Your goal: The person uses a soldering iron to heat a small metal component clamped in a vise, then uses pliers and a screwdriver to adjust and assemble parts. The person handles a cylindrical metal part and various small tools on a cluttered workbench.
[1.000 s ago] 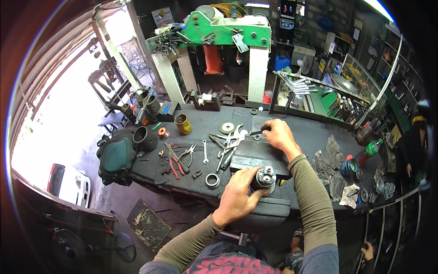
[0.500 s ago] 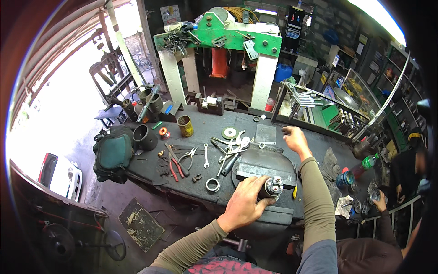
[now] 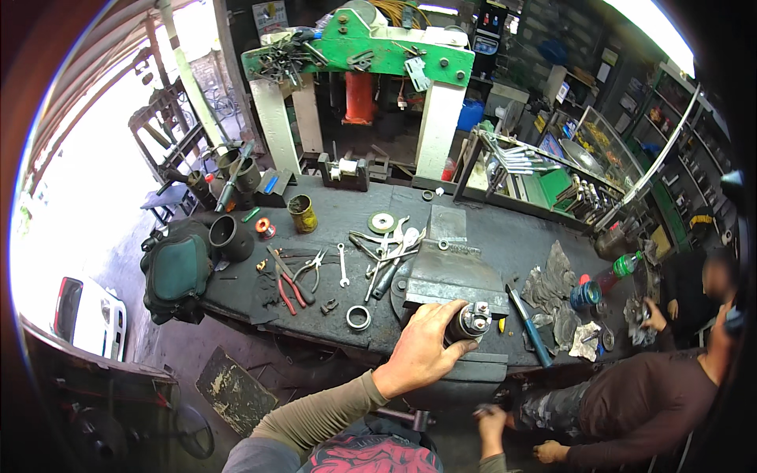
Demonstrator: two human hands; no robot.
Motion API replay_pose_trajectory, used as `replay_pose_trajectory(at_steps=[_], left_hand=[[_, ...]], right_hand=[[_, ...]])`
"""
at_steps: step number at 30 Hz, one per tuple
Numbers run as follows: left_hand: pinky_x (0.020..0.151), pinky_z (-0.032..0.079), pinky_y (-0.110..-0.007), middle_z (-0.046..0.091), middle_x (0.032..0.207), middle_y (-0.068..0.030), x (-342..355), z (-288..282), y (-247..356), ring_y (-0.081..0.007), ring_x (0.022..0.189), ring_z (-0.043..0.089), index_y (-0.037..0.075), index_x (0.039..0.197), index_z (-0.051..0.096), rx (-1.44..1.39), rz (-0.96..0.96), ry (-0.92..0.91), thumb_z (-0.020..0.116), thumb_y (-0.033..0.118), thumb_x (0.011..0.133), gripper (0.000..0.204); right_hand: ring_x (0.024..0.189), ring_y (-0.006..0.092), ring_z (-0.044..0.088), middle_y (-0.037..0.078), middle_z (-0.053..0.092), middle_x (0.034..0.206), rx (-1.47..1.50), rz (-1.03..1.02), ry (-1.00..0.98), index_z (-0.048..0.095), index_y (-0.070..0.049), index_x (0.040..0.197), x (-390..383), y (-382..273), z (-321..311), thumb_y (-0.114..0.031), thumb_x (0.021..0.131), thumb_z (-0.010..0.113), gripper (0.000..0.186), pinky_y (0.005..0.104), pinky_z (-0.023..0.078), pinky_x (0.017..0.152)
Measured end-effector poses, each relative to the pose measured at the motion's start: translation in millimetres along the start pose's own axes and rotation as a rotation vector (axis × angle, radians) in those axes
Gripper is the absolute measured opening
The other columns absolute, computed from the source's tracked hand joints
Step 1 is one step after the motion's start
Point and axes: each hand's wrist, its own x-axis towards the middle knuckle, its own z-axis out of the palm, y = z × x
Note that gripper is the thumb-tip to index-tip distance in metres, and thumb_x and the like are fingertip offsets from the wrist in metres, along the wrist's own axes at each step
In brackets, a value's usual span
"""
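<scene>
My left hand (image 3: 422, 345) is closed round a short dark metal cylinder (image 3: 467, 322) with bolts on its pale end cap, much like a starter solenoid. The cylinder stands between the jaws of a bench vise (image 3: 453, 285); whether they clamp it, I cannot tell. Off the bench's front edge, low in the picture, is my right hand (image 3: 492, 430), its fingers curled together. Something small and dark shows at the fingertips, too unclear to name. Just right of the vise lies a blue-handled tool (image 3: 532, 329).
Pliers (image 3: 289, 285), a wrench (image 3: 343, 265), a metal ring (image 3: 358, 318) and a grinding disc (image 3: 383, 222) lie left of the vise. A dark bag (image 3: 177, 268) sits at the bench's left end. A co-worker (image 3: 654, 394) is close on the right. Behind the bench stands a green press frame (image 3: 386, 57).
My right hand has come back from over the vise to below the bench's front edge. My left hand stays on the cylinder. The view has shifted, and more of the co-worker shows.
</scene>
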Motion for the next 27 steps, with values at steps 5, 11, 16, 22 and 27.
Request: replay_pose_trajectory(at_steps=[5,11,16,22,27], left_hand=[[0.098,0.048,-0.045,0.065,0.116,-0.021,3,-3,5,-0.0386,0.111,0.06,0.002,0.139,0.058,0.088,-0.021,-0.029,0.086,0.026,0.083,0.068],[0.1,0.047,-0.046,0.064,0.12,-0.0226,3,-1,4,-0.0386,0.114,0.058,-0.001,0.14,0.057,0.116,-0.026,-0.061,0.086,0.026,0.084,0.069],[0.103,0.047,-0.046,0.063,0.121,-0.0233,2,1,4,-0.0394,0.119,0.057,-0.003,0.138,0.057,0.177,0.014,-0.067,0.087,0.029,0.082,0.07],[0.102,0.047,-0.046,0.062,0.119,-0.0243,0,9,8,-0.0398,0.117,0.058,-0.001,0.136,0.06,0.195,0.015,0.007,0.088,0.027,0.081,0.068],[0.101,0.049,-0.044,0.061,0.122,-0.025,-2,7,2,-0.0395,0.117,0.06,-0.002,0.136,0.061,0.227,-0.001,0.043,0.089,0.026,0.079,0.069]], right_hand=[[0.108,0.0311,0.074,0.019,0.077,0.116,-0.329,0.178,-0.508,0.073,-0.006,0.125,-98,21,119,-0.019,0.082,0.076,0.045,0.0409,0.056,0.095],[0.145,0.0296,0.045,0.019,0.055,0.149,0.227,0.166,-0.844,0.068,-0.008,0.134,-117,-15,248,-0.033,0.09,0.077,0.052,0.0387,0.034,0.119],[0.131,0.0264,0.055,0.011,0.063,0.138,0.3,0.244,-0.786,0.068,-0.003,0.127,-127,-20,301,-0.03,0.096,0.072,0.041,0.0418,0.043,0.11],[0.109,0.0283,0.065,0.008,0.069,0.121,-0.385,0.246,-0.371,0.074,-0.016,0.119,-99,7,226,-0.048,0.092,0.071,0.043,0.0483,0.05,0.096],[0.092,0.0405,0.07,0.017,0.068,0.101,-0.9,0.051,0.448,0.071,-0.018,0.118,-44,-55,60,-0.067,0.083,0.073,0.06,0.0572,0.046,0.083]])
